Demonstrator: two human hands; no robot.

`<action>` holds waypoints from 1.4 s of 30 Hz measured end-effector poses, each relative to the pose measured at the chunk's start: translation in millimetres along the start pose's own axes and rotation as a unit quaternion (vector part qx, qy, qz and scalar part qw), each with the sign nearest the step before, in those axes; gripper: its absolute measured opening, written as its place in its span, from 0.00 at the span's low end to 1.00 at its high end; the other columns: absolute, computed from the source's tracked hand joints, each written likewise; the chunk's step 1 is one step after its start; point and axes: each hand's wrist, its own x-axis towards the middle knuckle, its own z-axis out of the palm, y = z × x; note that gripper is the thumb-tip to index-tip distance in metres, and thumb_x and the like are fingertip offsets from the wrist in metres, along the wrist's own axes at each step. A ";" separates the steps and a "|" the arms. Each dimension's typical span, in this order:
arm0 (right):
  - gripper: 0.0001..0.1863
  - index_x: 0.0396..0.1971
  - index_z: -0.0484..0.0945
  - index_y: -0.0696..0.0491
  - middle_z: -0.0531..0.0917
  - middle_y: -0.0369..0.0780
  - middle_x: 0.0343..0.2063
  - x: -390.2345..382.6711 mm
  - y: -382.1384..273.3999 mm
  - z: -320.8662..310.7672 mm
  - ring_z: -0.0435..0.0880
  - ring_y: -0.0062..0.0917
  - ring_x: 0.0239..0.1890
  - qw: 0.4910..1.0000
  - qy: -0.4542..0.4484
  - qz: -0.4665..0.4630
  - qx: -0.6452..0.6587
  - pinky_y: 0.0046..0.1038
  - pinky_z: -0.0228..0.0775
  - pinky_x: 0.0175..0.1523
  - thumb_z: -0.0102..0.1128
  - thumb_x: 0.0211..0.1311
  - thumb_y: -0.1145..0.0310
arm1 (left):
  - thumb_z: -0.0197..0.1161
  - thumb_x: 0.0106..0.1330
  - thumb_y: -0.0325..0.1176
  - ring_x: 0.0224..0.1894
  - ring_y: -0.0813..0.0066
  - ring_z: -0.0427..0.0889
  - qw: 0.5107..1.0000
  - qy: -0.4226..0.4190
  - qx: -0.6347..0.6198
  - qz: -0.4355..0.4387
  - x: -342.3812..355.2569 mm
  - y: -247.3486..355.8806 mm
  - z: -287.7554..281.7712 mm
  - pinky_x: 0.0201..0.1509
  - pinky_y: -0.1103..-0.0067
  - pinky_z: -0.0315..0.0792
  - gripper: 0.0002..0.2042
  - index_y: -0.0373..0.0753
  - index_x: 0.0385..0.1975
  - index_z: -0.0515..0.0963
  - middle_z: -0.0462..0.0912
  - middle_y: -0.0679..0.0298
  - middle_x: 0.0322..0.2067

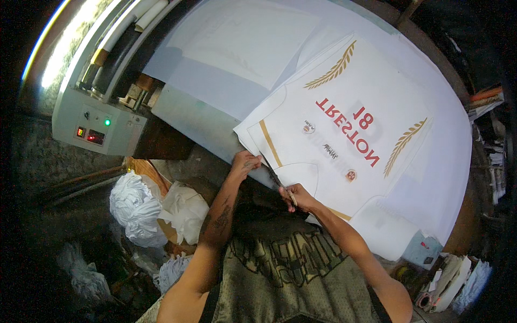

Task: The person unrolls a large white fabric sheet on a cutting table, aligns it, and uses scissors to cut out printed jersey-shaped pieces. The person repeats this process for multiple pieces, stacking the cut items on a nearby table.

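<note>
A large white printed sheet (301, 118), with mirrored red lettering, gold laurel branches and small logos, lies over other white sheets on a wide table (199, 124). My left hand (246, 163) pinches the lower-left edge of the printed sheet near the table's front edge. To its right, my right hand (295, 196) grips a pair of dark scissors (276, 176), whose blades point up-left along the sheet's lower edge toward my left hand. Part of the scissors' handle is hidden by my fingers.
A roller machine (102, 129) with lit controls stands at the upper left. Bundles of white material (134, 210) and crumpled paper (183, 212) lie below it. Paper stacks (444, 282) sit at the lower right; more stacked material (493, 177) lines the far right.
</note>
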 end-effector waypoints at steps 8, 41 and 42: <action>0.30 0.12 0.70 0.53 0.72 0.36 0.09 61.7 -81.1 18.1 0.71 0.18 0.09 0.997 0.019 -0.041 -0.060 0.22 0.62 0.13 0.59 0.57 0.41 | 0.68 0.57 0.35 0.28 0.75 0.78 0.995 -0.046 0.002 -0.091 -38.5 22.0 -3.6 0.35 0.80 0.74 0.14 0.31 0.35 0.76 0.80 0.62 0.27; 0.13 0.28 0.75 0.62 0.80 0.40 0.28 -36.9 98.2 49.9 0.74 0.24 0.27 0.456 0.815 -0.111 0.340 0.29 0.67 0.32 0.71 0.50 0.72 | 0.52 0.66 0.57 0.58 0.54 0.71 0.886 -0.286 -0.236 -0.279 -35.6 -10.9 -20.9 0.60 0.62 0.68 0.34 0.29 0.56 0.62 0.70 0.45 0.55; 0.14 0.29 0.75 0.63 0.80 0.41 0.28 -45.3 100.2 48.7 0.74 0.24 0.28 0.456 0.822 -0.130 0.314 0.29 0.67 0.32 0.71 0.50 0.72 | 0.54 0.65 0.55 0.54 0.54 0.73 0.891 -0.229 -0.275 -0.278 -23.1 4.8 -14.4 0.56 0.61 0.70 0.32 0.30 0.54 0.64 0.71 0.46 0.53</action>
